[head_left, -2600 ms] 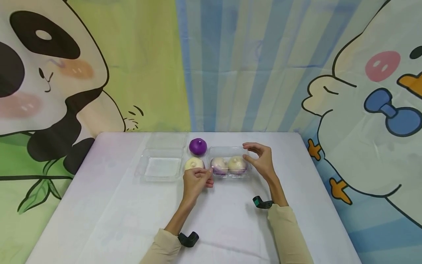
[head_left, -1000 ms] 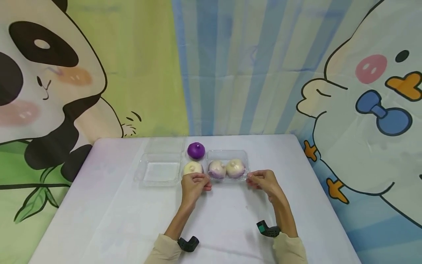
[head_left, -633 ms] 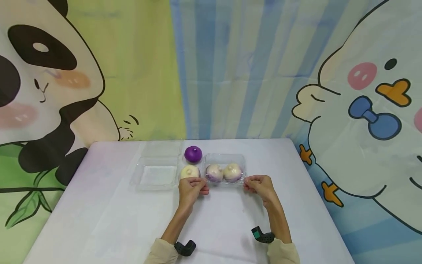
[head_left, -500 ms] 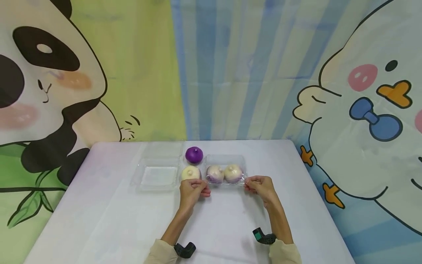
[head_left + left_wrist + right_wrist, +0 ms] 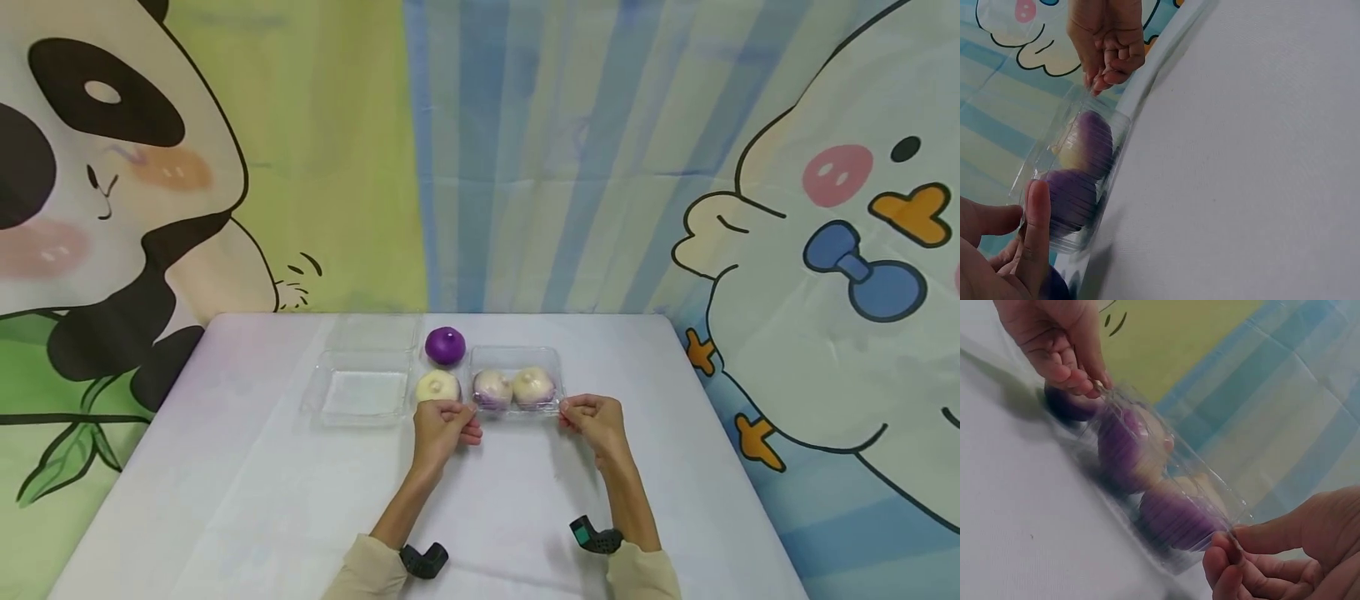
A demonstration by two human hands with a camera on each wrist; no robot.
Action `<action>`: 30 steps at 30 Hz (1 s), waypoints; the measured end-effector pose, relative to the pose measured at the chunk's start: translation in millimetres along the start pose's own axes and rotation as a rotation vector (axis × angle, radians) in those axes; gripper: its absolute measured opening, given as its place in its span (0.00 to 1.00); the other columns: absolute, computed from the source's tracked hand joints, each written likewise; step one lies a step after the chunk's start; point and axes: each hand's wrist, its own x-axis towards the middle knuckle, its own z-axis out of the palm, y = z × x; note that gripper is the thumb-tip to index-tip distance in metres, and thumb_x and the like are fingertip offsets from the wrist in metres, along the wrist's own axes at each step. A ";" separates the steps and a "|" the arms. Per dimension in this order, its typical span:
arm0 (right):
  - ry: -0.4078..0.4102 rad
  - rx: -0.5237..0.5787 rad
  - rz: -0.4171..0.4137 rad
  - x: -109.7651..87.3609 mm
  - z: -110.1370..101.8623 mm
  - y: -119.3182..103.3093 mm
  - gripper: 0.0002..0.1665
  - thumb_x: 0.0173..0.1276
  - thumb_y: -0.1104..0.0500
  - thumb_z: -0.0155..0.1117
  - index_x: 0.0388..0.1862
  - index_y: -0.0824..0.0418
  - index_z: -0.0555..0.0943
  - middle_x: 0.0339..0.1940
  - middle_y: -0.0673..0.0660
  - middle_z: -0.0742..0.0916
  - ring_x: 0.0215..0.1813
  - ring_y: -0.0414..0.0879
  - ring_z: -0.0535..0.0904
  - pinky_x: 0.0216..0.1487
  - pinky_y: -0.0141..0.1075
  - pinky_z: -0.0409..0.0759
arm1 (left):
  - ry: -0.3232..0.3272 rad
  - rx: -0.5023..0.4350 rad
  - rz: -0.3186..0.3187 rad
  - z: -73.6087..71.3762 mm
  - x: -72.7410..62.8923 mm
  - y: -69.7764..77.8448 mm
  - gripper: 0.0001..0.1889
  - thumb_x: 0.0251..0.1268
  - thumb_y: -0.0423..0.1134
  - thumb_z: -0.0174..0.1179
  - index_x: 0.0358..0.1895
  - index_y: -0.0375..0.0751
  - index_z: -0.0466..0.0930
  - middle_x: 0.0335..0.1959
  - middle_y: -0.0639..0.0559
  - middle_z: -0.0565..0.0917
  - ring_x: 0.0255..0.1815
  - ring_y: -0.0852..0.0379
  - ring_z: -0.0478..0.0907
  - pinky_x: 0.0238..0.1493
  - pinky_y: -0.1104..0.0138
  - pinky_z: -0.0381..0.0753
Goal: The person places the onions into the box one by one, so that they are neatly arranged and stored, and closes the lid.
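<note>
A clear plastic clamshell box (image 5: 516,357) with its lid down holds two onions, a left one (image 5: 492,390) and a right one (image 5: 534,387), both pale on top and purple below. My left hand (image 5: 441,432) pinches the rim at the box's near left corner between thumb and fingers. At the near right corner, my right hand (image 5: 600,423) pinches the rim the same way. In the right wrist view, the right hand's thumb and fingers (image 5: 1225,540) meet at the box's edge. The left wrist view shows the left hand (image 5: 1016,240) at the opposite end.
A second clear clamshell box (image 5: 318,390) lies with its lid folded back on the white table (image 5: 300,500). Between the boxes sit a deep purple onion (image 5: 446,346) and a pale yellow onion (image 5: 437,386), partly behind the left hand. A cartoon-printed curtain (image 5: 495,167) hangs behind.
My right hand has come down from the box's upper right side to its near right corner and pinches there. The left hand stays at the near left corner; the head view shifts slightly.
</note>
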 end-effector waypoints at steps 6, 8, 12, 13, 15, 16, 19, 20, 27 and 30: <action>0.001 0.032 -0.007 3.7 1.3 -2.1 0.12 0.76 0.68 0.72 0.50 0.78 0.84 0.30 0.53 0.94 0.32 0.41 0.90 0.38 0.28 0.91 | 0.039 -0.016 0.033 4.0 4.1 2.8 0.10 0.75 0.26 0.66 0.41 0.15 0.85 0.28 0.32 0.91 0.19 0.60 0.88 0.26 0.65 0.95; 0.007 0.051 -0.008 5.5 1.8 -1.7 0.12 0.75 0.69 0.72 0.50 0.79 0.84 0.29 0.52 0.93 0.31 0.40 0.90 0.37 0.28 0.91 | 0.044 -0.027 0.037 5.3 5.1 1.9 0.11 0.75 0.26 0.65 0.42 0.14 0.85 0.27 0.33 0.91 0.19 0.60 0.88 0.26 0.65 0.94; 0.031 0.079 0.002 5.1 1.5 -0.8 0.12 0.75 0.70 0.72 0.50 0.79 0.84 0.27 0.51 0.93 0.29 0.39 0.89 0.36 0.27 0.91 | 0.051 -0.044 0.031 9.4 5.7 -1.7 0.11 0.76 0.26 0.65 0.43 0.13 0.84 0.25 0.35 0.91 0.18 0.61 0.87 0.25 0.66 0.94; 0.033 0.087 0.007 4.6 1.0 -0.2 0.13 0.75 0.70 0.72 0.51 0.80 0.83 0.27 0.51 0.93 0.29 0.39 0.89 0.36 0.27 0.91 | 0.056 -0.049 0.030 10.6 5.3 -2.3 0.11 0.76 0.26 0.65 0.43 0.12 0.84 0.25 0.35 0.91 0.18 0.61 0.87 0.24 0.66 0.94; 0.036 0.103 0.017 4.1 0.1 0.9 0.14 0.75 0.71 0.72 0.52 0.81 0.83 0.27 0.51 0.93 0.29 0.39 0.89 0.36 0.27 0.91 | 0.070 -0.053 0.030 13.2 4.6 -3.1 0.11 0.75 0.25 0.66 0.43 0.13 0.85 0.25 0.35 0.90 0.17 0.61 0.87 0.23 0.65 0.93; 0.035 0.110 0.019 5.3 1.3 0.2 0.14 0.74 0.71 0.71 0.53 0.81 0.83 0.27 0.51 0.93 0.29 0.39 0.89 0.36 0.27 0.91 | 0.080 -0.051 0.032 13.6 5.0 -2.5 0.11 0.75 0.25 0.66 0.42 0.13 0.85 0.25 0.35 0.90 0.17 0.61 0.87 0.23 0.65 0.93; 0.034 0.129 0.018 11.1 4.7 -2.4 0.14 0.75 0.72 0.71 0.54 0.82 0.82 0.27 0.50 0.92 0.29 0.38 0.89 0.36 0.26 0.91 | 0.113 -0.029 0.047 15.7 7.6 1.9 0.10 0.75 0.26 0.65 0.41 0.14 0.86 0.24 0.33 0.90 0.16 0.60 0.87 0.21 0.64 0.93; 0.035 0.133 0.016 14.0 5.6 -3.2 0.15 0.75 0.72 0.70 0.54 0.82 0.82 0.27 0.50 0.92 0.29 0.38 0.89 0.36 0.26 0.91 | 0.123 -0.017 0.056 17.0 8.9 3.7 0.10 0.75 0.26 0.65 0.40 0.14 0.86 0.24 0.32 0.90 0.16 0.59 0.87 0.21 0.63 0.93; 0.065 0.144 0.007 30.9 2.1 -5.4 0.14 0.76 0.71 0.70 0.54 0.81 0.82 0.26 0.49 0.92 0.28 0.38 0.89 0.36 0.26 0.91 | 0.146 0.041 0.095 33.1 14.5 10.3 0.13 0.78 0.27 0.62 0.40 0.13 0.84 0.25 0.28 0.90 0.15 0.52 0.88 0.19 0.61 0.92; 0.082 0.143 -0.001 35.7 -1.0 -10.5 0.11 0.76 0.71 0.70 0.52 0.79 0.84 0.26 0.49 0.92 0.29 0.39 0.89 0.37 0.27 0.92 | 0.113 0.073 0.112 34.7 9.1 16.5 0.15 0.81 0.30 0.61 0.43 0.13 0.84 0.26 0.29 0.90 0.17 0.50 0.90 0.20 0.61 0.92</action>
